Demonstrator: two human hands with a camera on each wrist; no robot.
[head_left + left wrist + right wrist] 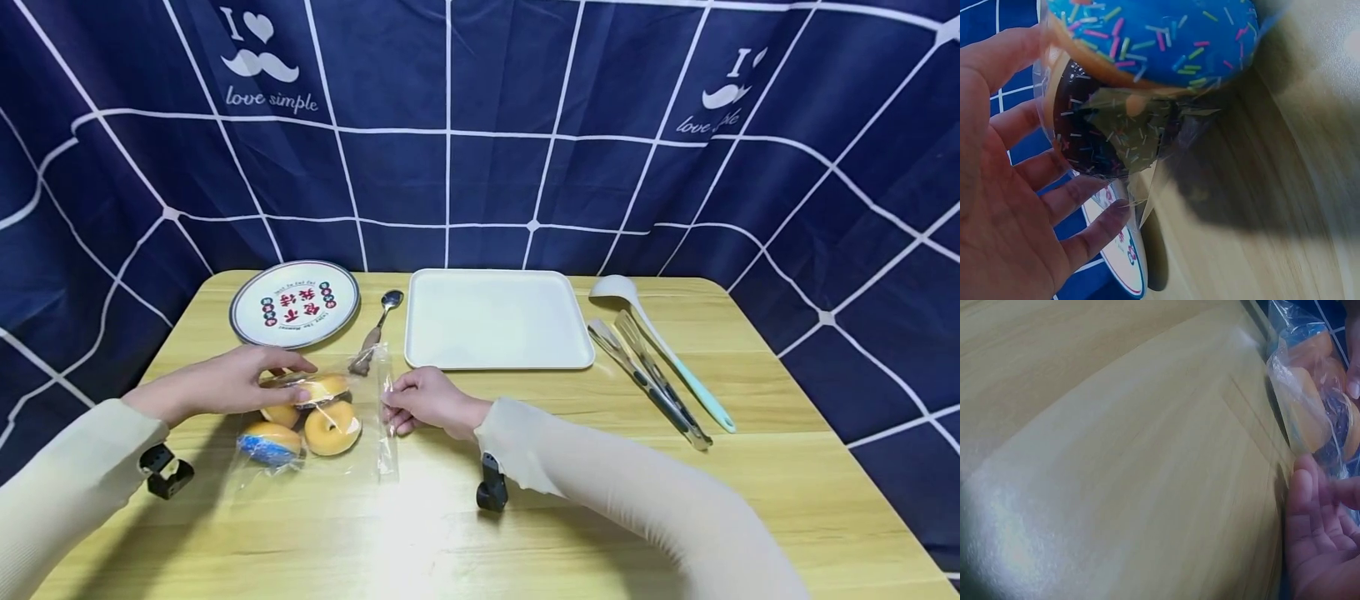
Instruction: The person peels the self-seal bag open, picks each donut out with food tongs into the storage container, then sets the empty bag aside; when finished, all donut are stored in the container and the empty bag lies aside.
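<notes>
A clear plastic bag (pixel 386 446) with several doughnuts inside lies toward the left of the table. Through the film show a blue-iced doughnut with sprinkles (pixel 1166 44), a dark chocolate-iced one (pixel 1082 128) and a plain-looking side of another doughnut (pixel 332 428). My left hand (pixel 232 382) holds the bag around its far-left doughnuts, thumb on top and the other fingers along the far side. At the bag's right edge, my right hand (pixel 433 400) pinches the flat end of the plastic between thumb and fingers.
Behind the bag are a round plate (pixel 296 304) with printed characters and a spoon (pixel 372 333). A white rectangular tray (pixel 498 321) stands at the back middle. To its right lie metal tongs (pixel 645 375) and a ladle with a mint handle (pixel 675 358). A blue curtain (pixel 495 175) hangs behind.
</notes>
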